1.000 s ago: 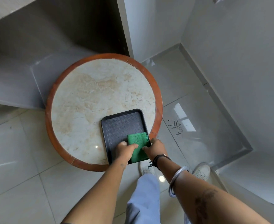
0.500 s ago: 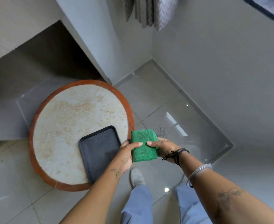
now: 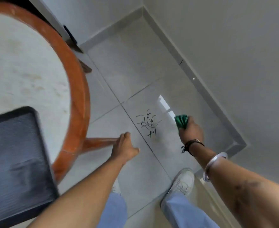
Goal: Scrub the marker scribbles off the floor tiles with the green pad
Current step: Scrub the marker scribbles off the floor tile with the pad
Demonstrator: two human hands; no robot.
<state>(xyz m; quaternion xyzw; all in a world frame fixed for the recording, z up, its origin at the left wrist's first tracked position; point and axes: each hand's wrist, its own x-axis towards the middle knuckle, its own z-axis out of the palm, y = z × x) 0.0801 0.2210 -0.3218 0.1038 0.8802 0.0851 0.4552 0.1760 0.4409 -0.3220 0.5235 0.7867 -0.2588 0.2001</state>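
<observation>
Hands (image 3: 190, 131) over glossy tiles (image 3: 132, 63), corner walls (image 3: 234, 38).

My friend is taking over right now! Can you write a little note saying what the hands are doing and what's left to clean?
Right hand: closed around the green pad, down near the floor, just right of the marker scribbles.
Left hand: empty, open, near the round table's wooden leg.
Black tray: on the table, empty.
Done: pad fetched.
Left: all the scrubbing; the scribbles look untouched.
</observation>
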